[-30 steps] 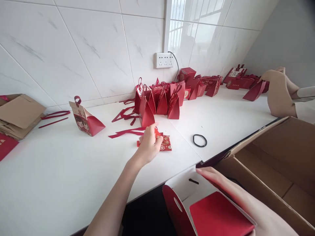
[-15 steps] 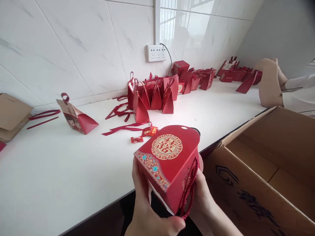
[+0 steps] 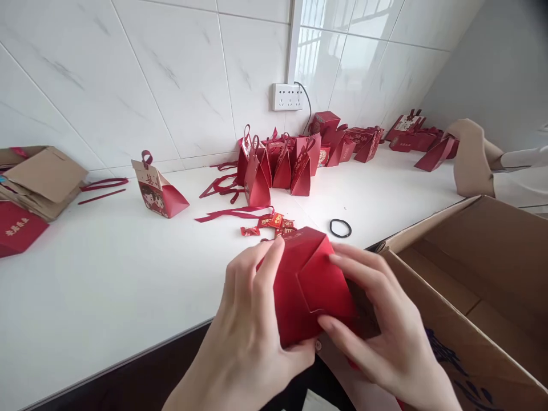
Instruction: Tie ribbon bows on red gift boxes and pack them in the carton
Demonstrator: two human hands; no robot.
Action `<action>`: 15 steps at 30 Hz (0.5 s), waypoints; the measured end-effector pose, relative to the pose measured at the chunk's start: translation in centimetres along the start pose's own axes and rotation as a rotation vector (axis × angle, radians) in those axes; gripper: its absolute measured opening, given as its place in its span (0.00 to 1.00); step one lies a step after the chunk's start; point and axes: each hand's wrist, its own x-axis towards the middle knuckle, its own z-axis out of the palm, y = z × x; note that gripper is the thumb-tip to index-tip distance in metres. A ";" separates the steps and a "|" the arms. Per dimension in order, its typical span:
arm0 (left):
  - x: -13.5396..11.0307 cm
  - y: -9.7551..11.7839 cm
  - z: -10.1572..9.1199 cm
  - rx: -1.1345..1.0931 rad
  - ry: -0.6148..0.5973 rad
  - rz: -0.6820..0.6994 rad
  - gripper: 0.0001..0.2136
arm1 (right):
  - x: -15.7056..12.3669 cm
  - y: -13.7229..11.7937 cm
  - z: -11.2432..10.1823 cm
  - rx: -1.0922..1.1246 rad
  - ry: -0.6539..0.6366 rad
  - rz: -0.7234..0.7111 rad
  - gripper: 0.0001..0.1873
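Head view, cut off: you lose the stacked brown folded cardboard point(image 3: 51, 177) at the left edge and a co-worker's white sleeve point(image 3: 522, 160) at the right.
Box, hidden parts: your hands cover much of the glossy red folded-paper box point(image 3: 291, 291); its contents can't be made out.
Packets: small red-and-gold wrapped packets point(image 3: 276, 220), partly behind your box.
Left hand: your left hand point(image 3: 252, 314) curls round the box's left side, holding it, thumb low.
Right hand: your right hand point(image 3: 391, 319) grips its right side, thumb at the flap edge.
Box position: between both hands, before the white counter point(image 3: 107, 308).
Carton: open brown cardboard carton point(image 3: 454, 319), bare brown inner wall showing.
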 end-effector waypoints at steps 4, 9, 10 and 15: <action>-0.6 -0.1 -0.8 -0.113 -0.004 -0.006 0.43 | -0.2 -0.5 -0.6 -0.016 -0.131 0.089 0.35; -1.6 -0.5 -1.9 -0.127 -0.119 0.015 0.42 | -0.9 -0.5 -1.1 0.047 -0.292 0.134 0.45; -1.7 -0.6 -2.1 -0.118 -0.133 0.035 0.42 | -0.9 -0.6 -1.2 0.051 -0.309 0.144 0.46; -1.7 -0.8 -3.0 -0.105 -0.166 0.110 0.41 | -0.3 -0.6 -1.8 0.016 -0.397 0.060 0.49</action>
